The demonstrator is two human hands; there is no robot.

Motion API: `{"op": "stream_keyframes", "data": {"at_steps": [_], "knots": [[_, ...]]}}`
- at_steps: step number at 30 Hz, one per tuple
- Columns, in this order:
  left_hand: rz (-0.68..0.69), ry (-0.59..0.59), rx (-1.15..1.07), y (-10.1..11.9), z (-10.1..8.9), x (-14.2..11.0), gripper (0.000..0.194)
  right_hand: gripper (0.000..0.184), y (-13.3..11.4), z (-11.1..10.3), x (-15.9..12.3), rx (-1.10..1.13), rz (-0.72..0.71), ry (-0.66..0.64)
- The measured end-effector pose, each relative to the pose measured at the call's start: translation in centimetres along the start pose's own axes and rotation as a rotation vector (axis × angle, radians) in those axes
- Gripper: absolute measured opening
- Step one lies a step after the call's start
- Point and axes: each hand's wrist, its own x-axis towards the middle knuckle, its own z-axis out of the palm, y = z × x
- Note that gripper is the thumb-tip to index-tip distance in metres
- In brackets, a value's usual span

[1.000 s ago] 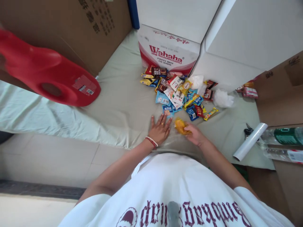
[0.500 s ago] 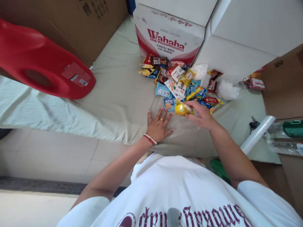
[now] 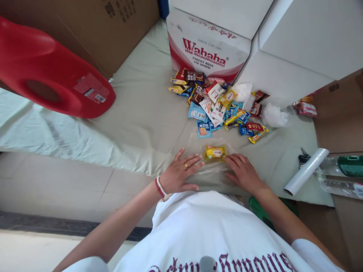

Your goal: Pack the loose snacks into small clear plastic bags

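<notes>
A yellow wrapped snack (image 3: 215, 152) lies on a sheet of clear plastic film (image 3: 195, 142) spread on the cloth in front of me. To its left, my left hand (image 3: 181, 172) rests flat with fingers apart, close to the film's edge. My right hand (image 3: 243, 172) is at the snack's right side, fingers stretched out and their tips at the wrapper's end. Behind the film is a heap of small packaged snacks (image 3: 218, 109), with a light-blue packet (image 3: 203, 129) at its near edge.
A white Wahaha carton (image 3: 210, 49) stands behind the heap. A large red jug (image 3: 56, 75) is at the left. On the right lie a roll of clear film (image 3: 306, 172), black-handled scissors (image 3: 303, 158) and plastic bottles (image 3: 350, 155). Crumpled white plastic (image 3: 275, 115) sits beside the snacks.
My right hand has brought the yellow snack down onto the film and loosened its hold. My left hand has shifted left and nearer to my body.
</notes>
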Motion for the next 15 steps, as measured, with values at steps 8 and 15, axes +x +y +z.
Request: {"op": "stream_keyframes", "data": {"at_steps": [8,15], "knots": [[-0.039,-0.107,-0.237,-2.2,-2.4,0.4,0.029,0.023,1.6,-0.7,-2.9,0.283,0.116,-0.038],[-0.379,0.070,-0.234,-4.6,-4.2,6.8,0.028,0.033,6.1,-4.4,0.4,0.425,0.360,0.019]]}}
